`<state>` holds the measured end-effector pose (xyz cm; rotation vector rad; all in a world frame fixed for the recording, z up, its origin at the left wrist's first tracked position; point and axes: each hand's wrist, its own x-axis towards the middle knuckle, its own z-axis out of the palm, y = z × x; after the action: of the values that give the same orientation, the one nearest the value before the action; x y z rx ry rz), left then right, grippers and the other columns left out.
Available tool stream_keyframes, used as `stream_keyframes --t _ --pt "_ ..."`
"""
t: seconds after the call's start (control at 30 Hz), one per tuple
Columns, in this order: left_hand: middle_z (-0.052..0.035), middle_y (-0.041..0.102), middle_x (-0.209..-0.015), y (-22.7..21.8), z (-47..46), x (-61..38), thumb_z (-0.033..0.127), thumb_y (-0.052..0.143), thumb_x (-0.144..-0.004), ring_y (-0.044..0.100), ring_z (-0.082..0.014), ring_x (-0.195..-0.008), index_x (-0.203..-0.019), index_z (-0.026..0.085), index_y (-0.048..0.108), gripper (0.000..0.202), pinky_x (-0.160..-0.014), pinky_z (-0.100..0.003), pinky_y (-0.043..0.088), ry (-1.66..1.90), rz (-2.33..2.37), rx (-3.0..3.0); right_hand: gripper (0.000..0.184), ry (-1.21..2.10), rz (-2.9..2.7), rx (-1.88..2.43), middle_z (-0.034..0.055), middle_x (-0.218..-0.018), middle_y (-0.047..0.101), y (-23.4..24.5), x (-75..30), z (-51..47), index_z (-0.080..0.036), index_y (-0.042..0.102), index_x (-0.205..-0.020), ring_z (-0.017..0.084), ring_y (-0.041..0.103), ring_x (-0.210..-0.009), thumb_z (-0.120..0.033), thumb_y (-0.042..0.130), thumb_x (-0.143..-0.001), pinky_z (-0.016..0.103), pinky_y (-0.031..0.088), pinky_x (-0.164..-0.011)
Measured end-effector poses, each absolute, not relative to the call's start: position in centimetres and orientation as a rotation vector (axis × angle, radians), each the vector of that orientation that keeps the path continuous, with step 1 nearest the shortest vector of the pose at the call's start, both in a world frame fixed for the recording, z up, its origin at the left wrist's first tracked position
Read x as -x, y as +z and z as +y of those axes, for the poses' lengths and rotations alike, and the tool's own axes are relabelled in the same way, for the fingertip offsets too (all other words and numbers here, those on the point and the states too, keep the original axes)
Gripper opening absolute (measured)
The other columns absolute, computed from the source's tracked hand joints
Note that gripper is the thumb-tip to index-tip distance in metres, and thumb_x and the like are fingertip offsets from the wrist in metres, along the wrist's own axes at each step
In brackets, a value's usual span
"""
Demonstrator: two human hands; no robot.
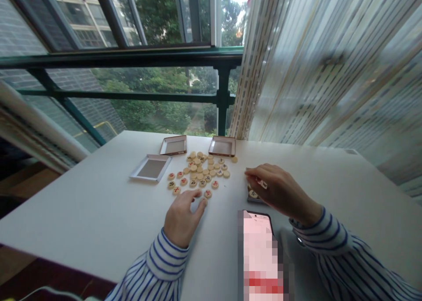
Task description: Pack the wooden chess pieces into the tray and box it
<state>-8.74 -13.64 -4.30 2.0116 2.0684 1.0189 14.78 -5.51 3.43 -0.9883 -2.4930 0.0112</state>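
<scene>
Round pieces (199, 176), some with red or black characters, lie loosely heaped mid-table. At the near edge, the left hand (181, 215): thumb and forefinger parted, forefinger tip apparently touching a piece, nothing clasped. Right hand (280, 186) bent over a small dark box (254, 200) holding pieces (its fingertips are obscured; cannot tell whether it grips one). Phone (259, 248) on the white table (99, 195) below the box. White-rimmed tray (152, 168) left of the heap; railing (132, 95) beyond.
</scene>
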Motion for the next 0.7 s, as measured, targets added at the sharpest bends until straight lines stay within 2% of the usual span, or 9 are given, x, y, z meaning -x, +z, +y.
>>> stream_keyframes --t 0.07,0.2,0.3,0.7 --pt "-0.0064 0.065 -0.092 -5.2 -13.6 8.6 0.029 0.052 -0.079 0.060 -0.0196 -0.085 -0.097 0.018 0.057 0.022 -0.078 -0.034 0.048 1.043 2.074 -2.101 0.020 0.011 -2.530 0.995 0.0061 -0.081 0.064 3.3 -14.1 -5.7 -0.016 0.062 -0.092 0.016 0.055 -0.074 -0.022 0.045 -0.085 0.028 0.038 -0.069" --pt "-0.0065 0.065 -0.090 -6.6 -13.4 8.4 0.027 0.055 -0.077 0.060 -0.0205 -0.081 -0.098 0.016 0.057 0.024 -0.074 -0.035 0.049 1.055 2.166 -2.144 0.019 -0.018 -2.610 0.960 0.0040 -0.076 0.063 2.9 -12.3 -6.2 -0.017 0.063 -0.087 0.015 0.054 -0.070 -0.023 0.044 -0.086 0.028 0.037 -0.066" --pt "-0.0063 0.065 -0.089 -7.1 -13.3 8.3 0.028 0.056 -0.076 0.060 -0.0207 -0.080 -0.098 0.016 0.058 0.025 -0.072 -0.035 0.049 0.996 2.226 -2.120 0.018 0.026 -2.687 0.955 0.0043 -0.081 0.064 2.6 -11.0 -6.5 -0.018 0.062 -0.089 0.016 0.055 -0.075 -0.023 0.045 -0.086 0.027 0.037 -0.067" --pt "-0.0065 0.066 -0.087 -7.2 -13.2 7.7 0.026 0.057 -0.075 0.059 -0.0213 -0.082 -0.095 0.015 0.058 0.023 -0.074 -0.034 0.047 0.927 2.272 -2.137 0.020 0.108 -2.795 0.949 0.0043 -0.082 0.065 -0.9 -8.7 -6.5 -0.020 0.062 -0.093 0.017 0.057 -0.079 -0.024 0.043 -0.086 0.028 0.039 -0.067"
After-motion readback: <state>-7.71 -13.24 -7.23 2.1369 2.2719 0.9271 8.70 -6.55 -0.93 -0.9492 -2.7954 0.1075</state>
